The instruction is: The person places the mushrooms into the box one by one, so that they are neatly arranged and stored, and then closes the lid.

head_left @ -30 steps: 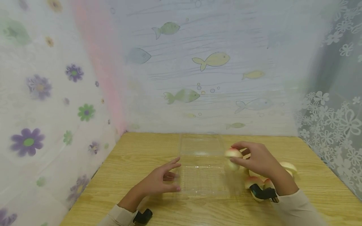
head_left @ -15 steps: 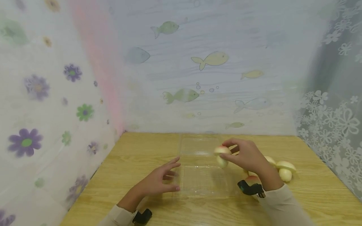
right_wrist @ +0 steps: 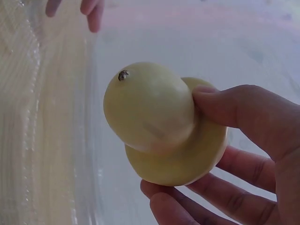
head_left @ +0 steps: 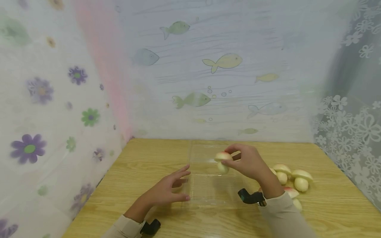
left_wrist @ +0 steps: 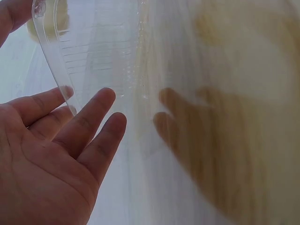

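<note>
- Head view: the right hand (head_left: 245, 162) is pinching a pale mushroom (head_left: 223, 157) between thumb and fingers; the cap is facing up and the rounded stem is pointing down.
- Head view: the mushroom is hanging over the clear container (head_left: 205, 190), whose two halves are lying open on the wooden table (head_left: 148, 155).
- Head view: the left hand (head_left: 169, 188) is standing at the container's left side, thumb and fingers spreading wide and gripping nothing.
- Head view: further mushrooms (head_left: 301, 184) are lying clustered at the right, partly hidden by the right arm.
- Left wrist view: the left hand's fingers are extending along the clear wall; whether every fingertip is touching cannot be told. A shadow (left_wrist: 211, 150) is falling to the right.
- Right wrist view: the thumb is pressing where stem and cap are meeting, while the other fingers are supporting the cap; a dark spot (right_wrist: 123, 75) is marking the stem's end.
</note>
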Tool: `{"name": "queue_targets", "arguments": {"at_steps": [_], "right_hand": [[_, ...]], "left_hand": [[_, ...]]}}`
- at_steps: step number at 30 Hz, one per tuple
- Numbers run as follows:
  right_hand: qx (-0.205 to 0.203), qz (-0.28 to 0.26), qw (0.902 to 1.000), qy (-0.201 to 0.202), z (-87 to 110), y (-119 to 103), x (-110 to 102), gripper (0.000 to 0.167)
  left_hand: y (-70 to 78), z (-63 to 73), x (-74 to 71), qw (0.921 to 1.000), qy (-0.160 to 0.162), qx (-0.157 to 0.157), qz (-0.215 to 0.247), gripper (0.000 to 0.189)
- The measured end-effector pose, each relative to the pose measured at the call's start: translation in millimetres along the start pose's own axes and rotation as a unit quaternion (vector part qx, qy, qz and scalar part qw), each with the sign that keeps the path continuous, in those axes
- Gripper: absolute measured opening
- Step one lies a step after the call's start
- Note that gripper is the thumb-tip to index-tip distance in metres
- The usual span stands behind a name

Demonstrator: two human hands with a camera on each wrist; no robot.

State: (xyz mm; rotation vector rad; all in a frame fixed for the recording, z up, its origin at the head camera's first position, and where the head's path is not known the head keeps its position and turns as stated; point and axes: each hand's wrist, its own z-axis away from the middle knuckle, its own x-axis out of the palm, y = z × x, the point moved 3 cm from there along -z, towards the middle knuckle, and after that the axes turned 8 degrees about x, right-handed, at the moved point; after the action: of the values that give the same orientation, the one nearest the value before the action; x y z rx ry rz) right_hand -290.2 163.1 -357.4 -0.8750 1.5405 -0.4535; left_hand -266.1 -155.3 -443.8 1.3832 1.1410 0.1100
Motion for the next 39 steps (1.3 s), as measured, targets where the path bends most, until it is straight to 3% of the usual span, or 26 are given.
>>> {"name": "queue_targets", "arguments": {"at_steps": [11,14,26,35,39], "right_hand": [[-0.001,0.023,0.9997,0.001,-8.9,2.2,15.0,0.034],[-0.007,0.021,0.9997,-0.011,-12.4,-0.6,19.4,0.033],[-0.021,0.003,0.9988,-0.044,-20.3,-5.2,38.0,0.034],[-0.063,0.061,0.9942,-0.062,-25.3,-15.0,55.9,0.036],[-0.049,0.061,0.9953,-0.057,-26.0,-18.0,61.8,0.034]], "left_hand": [[2.3,-3.5,1.3,0.9999,-0.004,0.002,-0.009,0.085],[3.3,-2.7,1.2,0.9998,0.0,0.01,-0.016,0.085],[0.9,-4.1,0.5,0.9999,0.002,-0.006,-0.013,0.09],[2.4,-2.4,-0.3,0.9999,0.003,-0.009,-0.011,0.088],[2.9,-1.0,0.0,0.9999,0.001,-0.014,-0.005,0.085]]}}
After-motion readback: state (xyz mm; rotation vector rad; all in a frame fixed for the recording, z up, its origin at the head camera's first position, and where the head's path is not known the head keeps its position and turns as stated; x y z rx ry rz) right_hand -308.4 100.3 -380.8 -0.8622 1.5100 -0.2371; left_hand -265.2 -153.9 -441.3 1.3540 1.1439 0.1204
